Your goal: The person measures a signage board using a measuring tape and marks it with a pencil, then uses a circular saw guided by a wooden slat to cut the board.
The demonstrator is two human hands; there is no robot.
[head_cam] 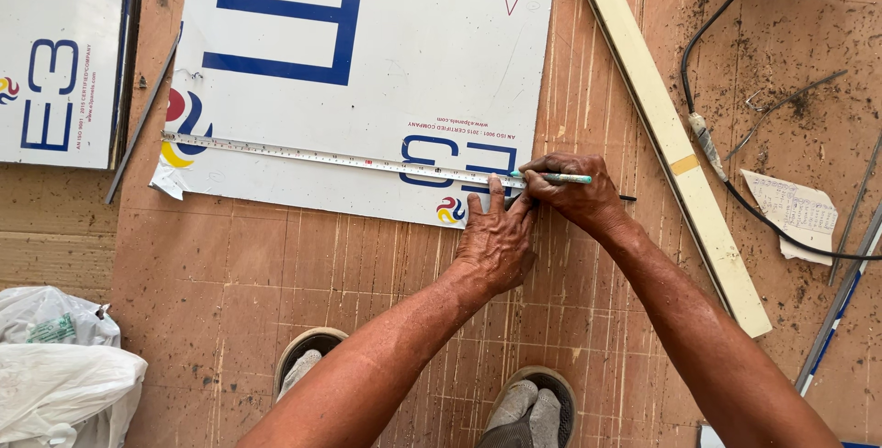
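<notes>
A person crouches over a white panel [367, 80] with blue lettering, laid flat on a scuffed plywood floor [276, 264], both bare forearms reaching in from the bottom of the view. A steel measuring tape [340, 158] stretches across the panel's lower part — its long axis runs nearly level from the panel's left edge toward the right, dipping slightly as it goes, and its near end disappears under the two hands. The left hand [496, 241] lies palm down at the panel's lower right corner, fingers [497, 192] extended and loosely spread, the tips pressing on the tape; it grips nothing. The right hand [574, 192] sits just beside it, touching it, fingers curled tight around a pale green pen [562, 178]. The pen lies almost level as well, roughly in line with the tape, its light barrel showing leftward past the fingers toward the left hand's fingertips and a thin dark end sticking out to the right of the knuckles; where its tip meets the panel is hidden by the hands.

A long cream strip of wood [671, 136] slants down the floor to the right, well apart from the hands, with a black cable [726, 181] and a crumpled scrap of paper [795, 209] beyond it. A second printed panel [60, 53] lies at the upper left, a white plastic bag [55, 365] at the lower left — and the person's sandalled feet [528, 407] show between the arms.
</notes>
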